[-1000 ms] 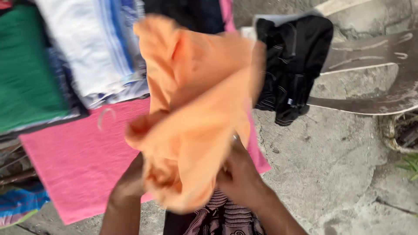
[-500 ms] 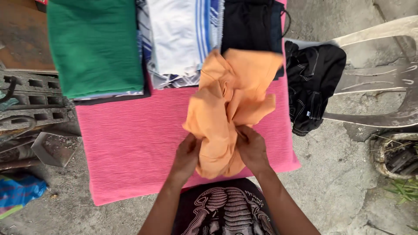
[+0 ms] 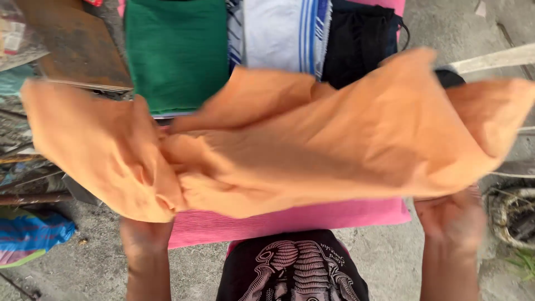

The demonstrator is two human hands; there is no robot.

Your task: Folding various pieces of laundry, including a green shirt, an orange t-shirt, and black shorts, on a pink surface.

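Orange garment point(image 3: 312, 150) held spread wide in the air above the pink cloth point(image 3: 290, 220), blurred by motion. Left hand point(image 3: 146, 237) has its grip closed on the garment's lower left edge; right hand point(image 3: 452, 218) has its grip closed on the lower right edge, fingers partly hidden by fabric. Beyond lie a folded green cloth point(image 3: 177, 50), a white blue-striped cloth point(image 3: 281, 33) and a black cloth point(image 3: 356, 47), side by side.

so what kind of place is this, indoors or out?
Probably outdoors, a yard used for sorting laundry: rough concrete ground, folded clothes such as a green cloth on a pink cloth, and weeds at the edge. Both hands spread an orange garment.
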